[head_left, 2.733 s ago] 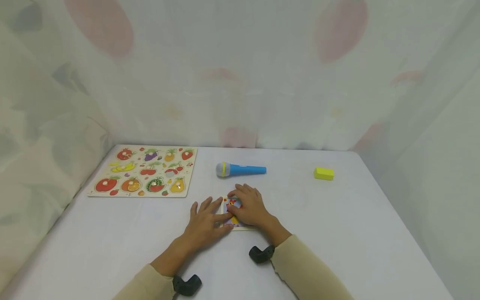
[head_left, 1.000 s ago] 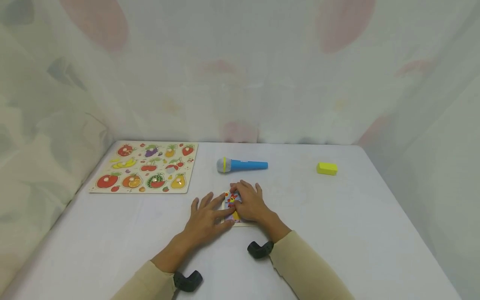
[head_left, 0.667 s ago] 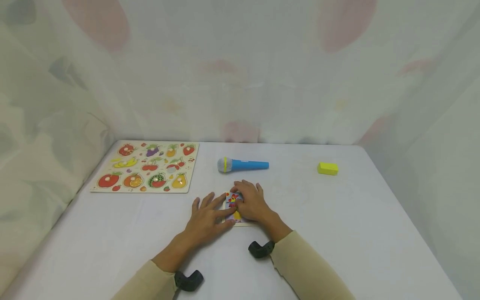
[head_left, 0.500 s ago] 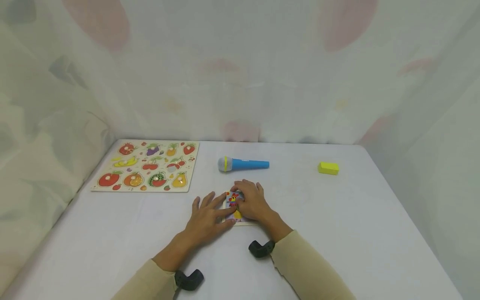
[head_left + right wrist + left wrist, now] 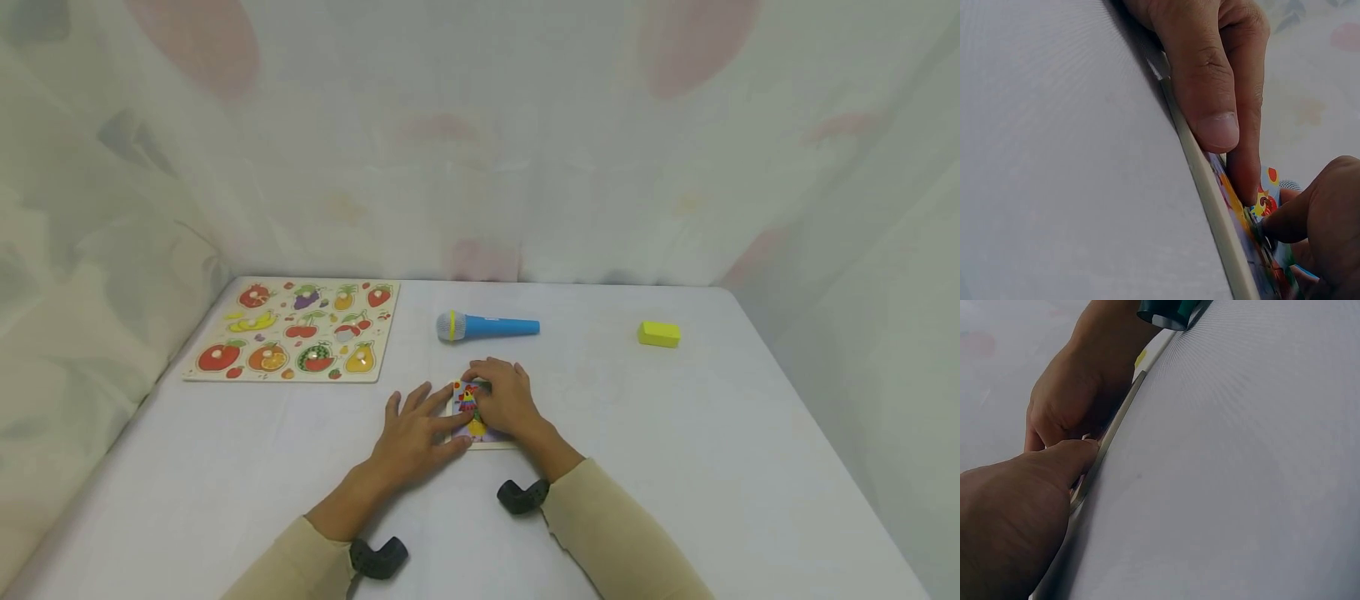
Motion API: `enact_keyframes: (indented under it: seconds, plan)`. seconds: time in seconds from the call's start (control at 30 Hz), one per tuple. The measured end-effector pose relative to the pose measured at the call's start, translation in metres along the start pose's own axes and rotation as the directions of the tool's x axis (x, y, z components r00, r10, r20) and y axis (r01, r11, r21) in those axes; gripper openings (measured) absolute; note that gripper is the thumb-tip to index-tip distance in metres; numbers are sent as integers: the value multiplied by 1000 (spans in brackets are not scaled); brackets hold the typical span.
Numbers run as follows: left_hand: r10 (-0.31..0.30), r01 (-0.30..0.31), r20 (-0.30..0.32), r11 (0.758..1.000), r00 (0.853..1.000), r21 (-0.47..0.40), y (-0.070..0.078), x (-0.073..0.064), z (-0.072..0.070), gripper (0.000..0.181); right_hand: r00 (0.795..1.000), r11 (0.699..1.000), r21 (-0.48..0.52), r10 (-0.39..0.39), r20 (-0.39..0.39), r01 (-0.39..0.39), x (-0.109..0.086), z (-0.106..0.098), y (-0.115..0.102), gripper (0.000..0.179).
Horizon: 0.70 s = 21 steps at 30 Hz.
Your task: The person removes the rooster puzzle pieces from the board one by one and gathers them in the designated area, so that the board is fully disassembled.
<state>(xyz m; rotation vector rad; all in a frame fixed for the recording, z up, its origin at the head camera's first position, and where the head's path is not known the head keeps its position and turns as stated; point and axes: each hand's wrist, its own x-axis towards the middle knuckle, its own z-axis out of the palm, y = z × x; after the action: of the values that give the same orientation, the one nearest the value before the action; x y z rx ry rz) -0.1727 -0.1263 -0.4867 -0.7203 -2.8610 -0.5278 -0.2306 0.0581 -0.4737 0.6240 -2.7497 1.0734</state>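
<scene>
A small jigsaw board [image 5: 491, 446] with a pale rim and a colourful picture lies on the table between both hands. My left hand [image 5: 408, 437] stretches its fingers over the board's left side, index fingertip on the picture and thumb at the near rim. Over the right half, my right hand [image 5: 507, 402] curls its fingers. In the right wrist view its thumb and a finger pinch a puzzle piece [image 5: 1270, 176] printed in red and yellow, tilted against the board. The right palm hides much of the picture.
Behind the hands lies a blue toy microphone [image 5: 498, 326] with a grey head. A fruit peg puzzle [image 5: 386, 354] takes up the back left of the table. Toward the back right sits a yellow block [image 5: 659, 334]. Patterned cloth [image 5: 480, 167] hangs behind and at both sides.
The right thumb has shifted slightly on the picture, uncovering more of its yellow part. My left hand stays nearly in place. The whole head view has tilted up a little.
</scene>
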Motion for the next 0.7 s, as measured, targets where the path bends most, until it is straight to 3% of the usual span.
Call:
enact_keyframes:
  seconds: [0.27, 0.7]
  plan:
    - [2, -1, -10, 1000, 1000, 9, -2, 0, 3, 42, 1000, 1000, 8, -18, 0, 18, 0, 1, 3, 26]
    - [13, -13, 19, 999, 1000, 41, -1, 1, 1, 45, 985, 963, -215, -170, -25, 161, -4, 2, 5, 23]
